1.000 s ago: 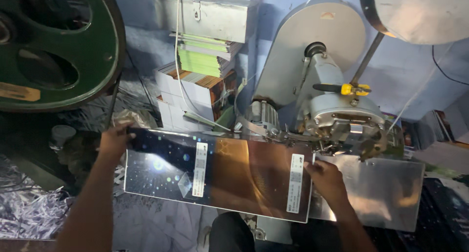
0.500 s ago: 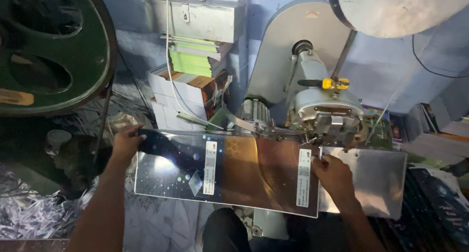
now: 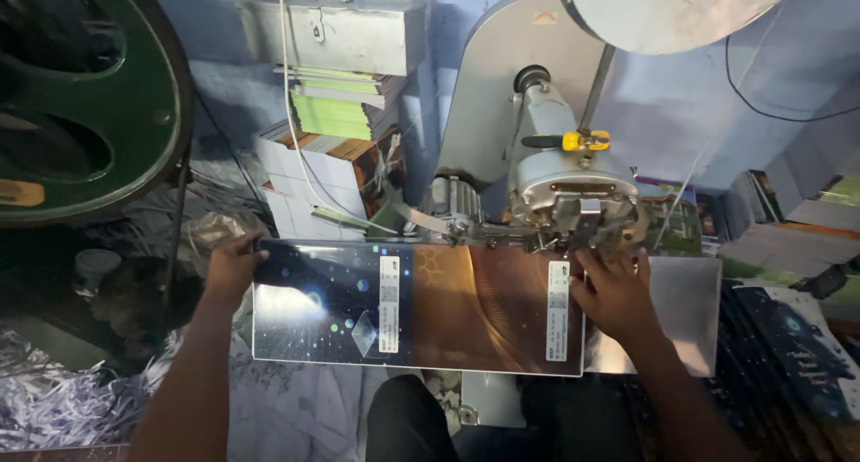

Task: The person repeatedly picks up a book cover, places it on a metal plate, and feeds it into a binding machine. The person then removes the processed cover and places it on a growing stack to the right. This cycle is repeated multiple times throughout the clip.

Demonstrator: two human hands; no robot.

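Under the grey machine [image 3: 573, 189], both hands — left [image 3: 231, 267], right [image 3: 614, 292] — grip a glossy, probably printed cover sheet [image 3: 421, 305].

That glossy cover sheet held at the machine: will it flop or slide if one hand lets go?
The cover probably flexes: it is thin, wide, and held at both ends by the left hand and right hand. Its glossy face looks slippery. Its left half overhangs the metal table, so it would likely droop.
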